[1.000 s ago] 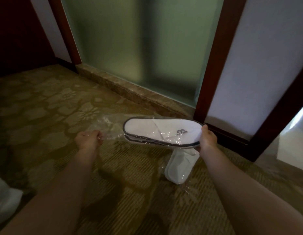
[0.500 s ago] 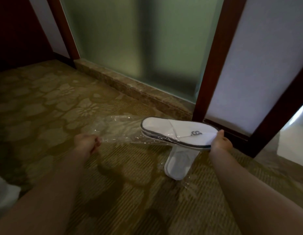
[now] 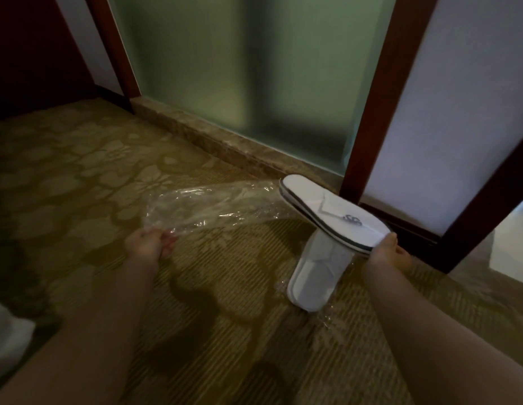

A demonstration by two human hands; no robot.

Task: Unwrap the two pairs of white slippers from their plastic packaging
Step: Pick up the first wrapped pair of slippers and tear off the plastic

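Note:
My right hand [image 3: 384,252] grips the toe end of a flat pair of white slippers [image 3: 327,211] with dark edging and a small logo, held above the carpet. The pair is out of its clear plastic bag [image 3: 207,206], only its heel end touching the bag's mouth. My left hand [image 3: 150,244] pinches the bag's other end, and the empty bag stretches between the hands. A second pair of white slippers [image 3: 315,276], still inside clear plastic, lies on the carpet below my right hand.
The patterned gold carpet [image 3: 79,194] covers the floor. A frosted glass panel [image 3: 239,71] with a stone sill and dark wooden frames [image 3: 377,92] stands close behind. Something white [image 3: 6,337] sits at the left edge.
My right hand has pulled the slippers to the right, out of the bag. My left hand kept hold of the bag, which is now empty and stretched.

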